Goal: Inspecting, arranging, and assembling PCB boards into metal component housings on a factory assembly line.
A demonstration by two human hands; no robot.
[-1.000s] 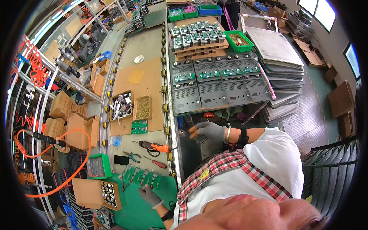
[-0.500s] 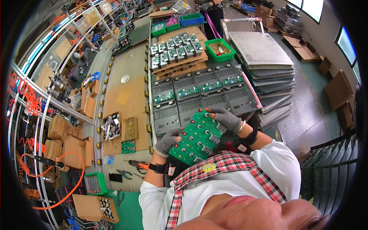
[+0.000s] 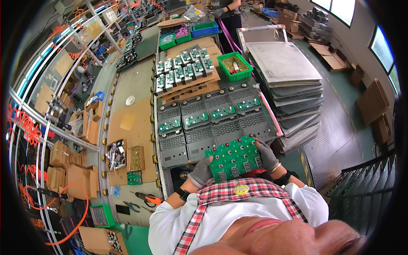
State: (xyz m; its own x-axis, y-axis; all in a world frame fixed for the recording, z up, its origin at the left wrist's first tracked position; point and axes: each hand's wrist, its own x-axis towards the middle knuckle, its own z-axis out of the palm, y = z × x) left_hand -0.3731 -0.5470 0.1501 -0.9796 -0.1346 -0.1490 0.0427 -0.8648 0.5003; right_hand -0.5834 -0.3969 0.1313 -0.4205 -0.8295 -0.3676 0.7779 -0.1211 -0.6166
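Observation:
A green circuit board panel (image 3: 233,158) with several white digit displays along its near edge is held in front of my chest. My left hand (image 3: 201,171), in a grey glove with bare fingertips, grips its left edge. On the opposite edge my right hand (image 3: 267,156), gloved alike, has closed its fingers round the board. Just beyond lie several dark grey perforated housings (image 3: 172,146) side by side on the bench. Small green boards (image 3: 196,119) rest on the housings in a row.
Behind the housings, white units with green boards (image 3: 182,70) stand on cardboard. A green bin of brass-coloured parts (image 3: 235,66) is to their right, near stacked grey sheets (image 3: 289,80). At left lie an orange-handled power screwdriver (image 3: 148,198), pliers (image 3: 132,206) and a phone (image 3: 123,209). Another person (image 3: 227,21) stands at the far end.
The panel has turned from a slant to nearly level, its displays now toward me. Both hands have shifted with it, still gripping its edges. The whole view has shifted a little.

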